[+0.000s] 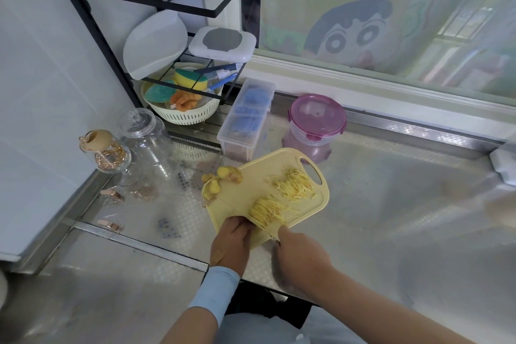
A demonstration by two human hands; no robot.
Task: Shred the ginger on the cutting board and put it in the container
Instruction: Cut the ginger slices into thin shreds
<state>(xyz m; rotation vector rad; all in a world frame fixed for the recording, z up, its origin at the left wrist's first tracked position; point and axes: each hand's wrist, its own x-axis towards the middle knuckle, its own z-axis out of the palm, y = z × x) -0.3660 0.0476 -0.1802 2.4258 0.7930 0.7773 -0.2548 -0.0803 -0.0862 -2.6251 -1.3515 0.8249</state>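
Ginger shreds [296, 186] lie in two pale heaps on a yellow plastic cutting board [245, 191] with a handle slot, set on an embossed steel surface [391, 204]. At far left stand a stemmed glass of gold clips [111, 155] and a clear lidded glass jar [148, 142], with a cream slotted basket of sponges [181, 106] on a black wire rack behind them. Knobbly whole ginger pieces [224, 177] sit on the board's far left corner. The person's left hand [231, 243], fingers curled, rests on the board's near edge against the nearer heap; whether it pinches any ginger cannot be told. Beyond the board is a clear oblong plastic box with blue contents [245, 117]. Between the hands runs the thin edge of a knife [265, 229], its handle wrapped in the curled fingers of the right hand [301, 254]. Far right of the board stands a round container with a purple clip lid [317, 120], closed.
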